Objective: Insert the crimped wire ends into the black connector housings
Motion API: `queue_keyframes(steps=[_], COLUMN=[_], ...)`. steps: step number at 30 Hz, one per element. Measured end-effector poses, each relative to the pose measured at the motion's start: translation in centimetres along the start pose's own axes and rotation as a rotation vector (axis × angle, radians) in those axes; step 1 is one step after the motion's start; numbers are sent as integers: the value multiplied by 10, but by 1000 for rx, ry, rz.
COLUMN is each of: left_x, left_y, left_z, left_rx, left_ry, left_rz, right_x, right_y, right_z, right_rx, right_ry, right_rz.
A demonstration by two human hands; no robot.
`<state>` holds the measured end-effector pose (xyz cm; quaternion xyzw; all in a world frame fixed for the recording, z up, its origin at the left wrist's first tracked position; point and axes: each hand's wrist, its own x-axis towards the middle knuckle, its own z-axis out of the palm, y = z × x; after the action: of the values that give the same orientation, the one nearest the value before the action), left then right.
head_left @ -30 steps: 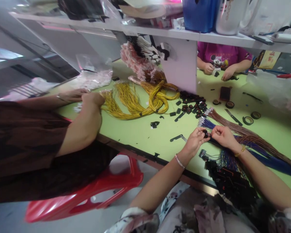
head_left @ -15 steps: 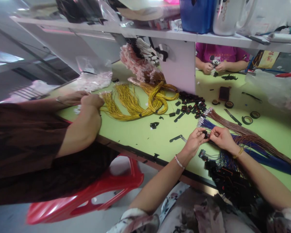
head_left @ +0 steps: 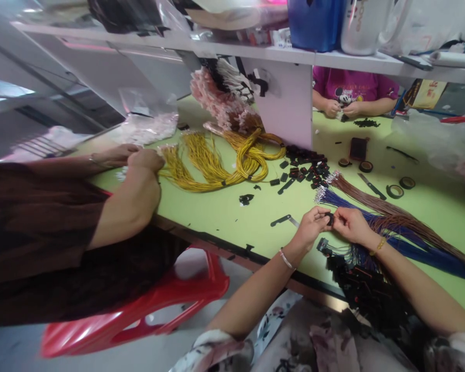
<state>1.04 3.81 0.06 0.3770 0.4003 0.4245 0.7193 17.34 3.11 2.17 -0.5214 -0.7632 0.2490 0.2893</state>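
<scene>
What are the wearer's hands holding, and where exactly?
The left hand pinches a small black plastic block by its edge; what the right hand grips is unclear.

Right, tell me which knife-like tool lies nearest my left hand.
The bent tool, its parts at an angle, beside your left hand; the straight tool by the black pieces and the long tool by the tape rolls lie farther off.

White floral top (head_left: 294, 336), dark and pinkish print, matching loose sleeves (head_left: 217, 354); pale bangle (head_left: 287, 259) left, yellow-gold bracelet (head_left: 378, 246) right.
</scene>
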Motion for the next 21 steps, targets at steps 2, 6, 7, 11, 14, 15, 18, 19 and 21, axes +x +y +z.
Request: queue_keyframes(steps=[2, 6, 7, 11, 14, 15, 18, 19, 21], left_x=[-6, -39, -49, -78, -80, -79, -75, -75, -75], left_y=[1, 4, 3, -15, -30, -32, -26, -23, -16], left_z=[3, 27, 37, 78, 93, 92, 79, 73, 62], left_rx=[106, 581, 702, 1099, 1219, 1217, 1205, 1215, 1224], left_ry=[-2, -191, -342, -882, -943, -940, -780, -672, -469], left_rz=[69, 523, 659, 969, 1103, 1136, 1095, 1037, 904], right_x=[3, 11, 12, 7, -2, -5, -9, -8, -5], right_y=[5, 17, 18, 14, 9, 8, 10, 10, 12], right_z=[-5, -23, -26, -22, -12, -9, -6, -5, -6], right_rx=[118, 268, 242, -25, -267, -324, -454, -496, -570], right_ry=[-45, -155, -189, -261, -213, -193, -155, -165, -222], right_rz=[63, 206, 214, 148, 97, 95, 112, 109, 68])
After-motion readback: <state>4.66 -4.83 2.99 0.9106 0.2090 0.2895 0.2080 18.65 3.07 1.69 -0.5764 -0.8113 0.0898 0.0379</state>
